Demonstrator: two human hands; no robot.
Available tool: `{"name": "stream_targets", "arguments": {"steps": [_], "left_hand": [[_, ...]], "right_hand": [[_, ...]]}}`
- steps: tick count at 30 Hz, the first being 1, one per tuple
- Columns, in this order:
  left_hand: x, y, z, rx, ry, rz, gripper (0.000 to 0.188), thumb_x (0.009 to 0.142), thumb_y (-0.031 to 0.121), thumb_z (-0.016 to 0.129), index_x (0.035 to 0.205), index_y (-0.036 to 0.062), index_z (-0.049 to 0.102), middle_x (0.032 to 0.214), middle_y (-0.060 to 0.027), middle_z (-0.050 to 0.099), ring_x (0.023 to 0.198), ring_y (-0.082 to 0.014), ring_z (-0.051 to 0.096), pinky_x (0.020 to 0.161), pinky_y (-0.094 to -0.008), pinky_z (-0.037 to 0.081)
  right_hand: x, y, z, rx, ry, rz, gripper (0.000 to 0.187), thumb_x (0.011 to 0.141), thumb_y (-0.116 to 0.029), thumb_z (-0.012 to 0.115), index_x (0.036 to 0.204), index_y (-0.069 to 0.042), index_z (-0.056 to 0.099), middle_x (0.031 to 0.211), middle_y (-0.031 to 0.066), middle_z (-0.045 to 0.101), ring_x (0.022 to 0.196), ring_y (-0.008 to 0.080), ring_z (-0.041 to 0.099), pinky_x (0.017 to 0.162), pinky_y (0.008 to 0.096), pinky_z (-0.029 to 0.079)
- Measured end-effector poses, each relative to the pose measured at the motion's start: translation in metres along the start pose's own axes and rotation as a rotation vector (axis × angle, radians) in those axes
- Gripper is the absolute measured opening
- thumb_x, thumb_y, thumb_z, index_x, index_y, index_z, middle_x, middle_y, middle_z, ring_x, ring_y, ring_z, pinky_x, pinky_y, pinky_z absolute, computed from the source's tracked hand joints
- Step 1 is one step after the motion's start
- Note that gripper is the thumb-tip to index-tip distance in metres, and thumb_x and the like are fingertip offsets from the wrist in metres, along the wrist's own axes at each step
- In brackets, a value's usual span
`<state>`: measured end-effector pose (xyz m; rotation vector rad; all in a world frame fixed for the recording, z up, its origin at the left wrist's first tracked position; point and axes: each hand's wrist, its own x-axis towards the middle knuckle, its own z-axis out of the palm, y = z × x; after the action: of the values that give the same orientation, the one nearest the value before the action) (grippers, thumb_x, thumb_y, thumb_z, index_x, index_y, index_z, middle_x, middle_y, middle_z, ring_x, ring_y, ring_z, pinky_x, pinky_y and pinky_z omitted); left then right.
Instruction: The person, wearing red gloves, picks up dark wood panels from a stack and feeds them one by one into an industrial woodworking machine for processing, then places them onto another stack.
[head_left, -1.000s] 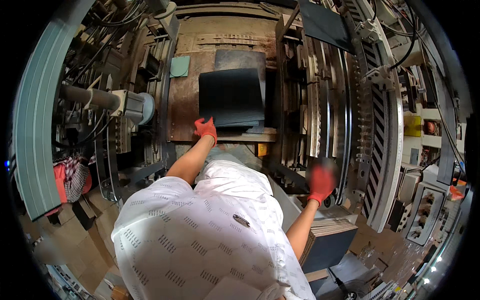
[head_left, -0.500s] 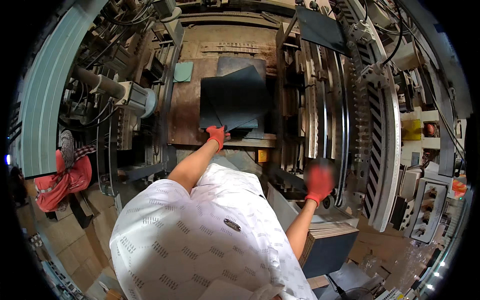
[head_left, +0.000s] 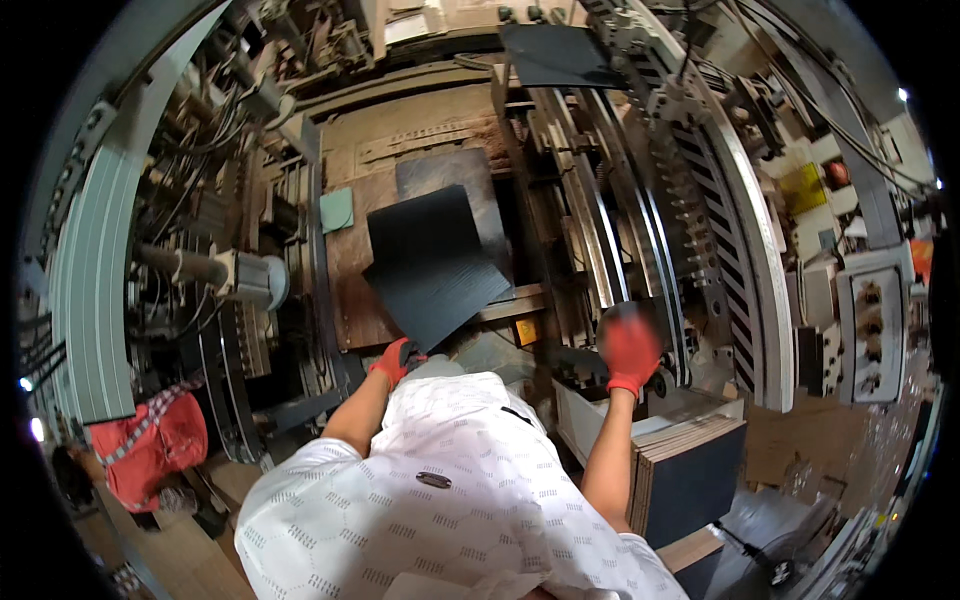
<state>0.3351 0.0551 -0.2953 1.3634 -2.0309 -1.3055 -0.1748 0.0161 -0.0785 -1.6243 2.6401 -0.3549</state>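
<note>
- Since the earlier frame the dark sheet (head_left: 435, 262) has swung from lying square on the machine bed to sitting skewed, its near corner drawn toward the person, and the left hand (head_left: 397, 359) has come back with it.
- The left hand, in a red glove, is closed on that near corner, pinching the sheet's edge; the fingers themselves are partly hidden by the sheet and the shirt.
- The right hand (head_left: 629, 347), also gloved in red, is raised beside the machine's curved rails and blurred; whether it is spread or closed I cannot tell, and it appears to hold nothing.
- The sheet lies tilted over the brown machine bed (head_left: 352, 290), overlapping a second dark sheet (head_left: 470, 178) that sits flat behind it.
- To handle it well, I judge the sheet should be kept low and level so its far edge does not catch, with the free hand supporting the opposite side.
- To the right stands a stack of boards (head_left: 690, 465) with a dark face, near the person's right forearm.
- Around the bed are rollers, cables and a grey cylinder (head_left: 215, 272); a red cloth bundle (head_left: 150, 450) lies low on the left, in a crowded workshop.
</note>
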Motion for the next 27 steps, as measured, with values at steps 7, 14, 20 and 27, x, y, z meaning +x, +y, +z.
{"name": "stream_targets", "arguments": {"steps": [7,14,20,27], "left_hand": [[0.047,0.039,0.005,-1.086,0.461,-0.638,0.036,0.092,0.028,0.064,0.111,-0.0032,0.066,0.108,-0.0109,0.069,0.095,-0.0231,0.065,0.087,-0.0328,0.052],[0.011,-0.051,-0.026,-0.741,0.755,-0.768,0.063,0.093,0.05,0.063,0.111,-0.0092,0.067,0.111,-0.0144,0.07,0.094,-0.0246,0.062,0.086,-0.0389,0.05],[0.072,0.039,-0.013,-0.425,0.631,-0.71,0.059,0.088,0.058,0.068,0.101,0.0003,0.068,0.101,-0.0132,0.068,0.089,-0.0251,0.06,0.08,-0.0429,0.051],[0.09,0.105,-0.042,-0.984,0.495,-0.575,0.039,0.091,0.039,0.073,0.105,0.0032,0.067,0.107,-0.0085,0.07,0.095,-0.0211,0.067,0.077,-0.0381,0.057]], "right_hand": [[-0.002,0.02,0.019,-0.05,0.038,-0.005,0.029,0.086,-0.04,0.064,0.092,-0.011,0.064,0.09,0.0108,0.07,0.086,0.0339,0.068,0.071,0.0469,0.053],[-0.005,-0.034,0.004,0.095,0.063,-0.073,0.031,0.085,-0.04,0.067,0.094,-0.011,0.062,0.089,0.0115,0.069,0.085,0.0332,0.068,0.072,0.0461,0.054],[-0.007,0.001,-0.018,0.051,0.045,0.117,0.029,0.086,-0.039,0.065,0.09,-0.011,0.06,0.087,0.0102,0.069,0.083,0.0326,0.068,0.071,0.0452,0.053],[-0.002,-0.006,-0.03,0.223,-0.147,0.158,0.047,0.083,-0.047,0.065,0.111,-0.009,0.065,0.101,0.0144,0.071,0.099,0.0335,0.067,0.084,0.0446,0.052]]}}
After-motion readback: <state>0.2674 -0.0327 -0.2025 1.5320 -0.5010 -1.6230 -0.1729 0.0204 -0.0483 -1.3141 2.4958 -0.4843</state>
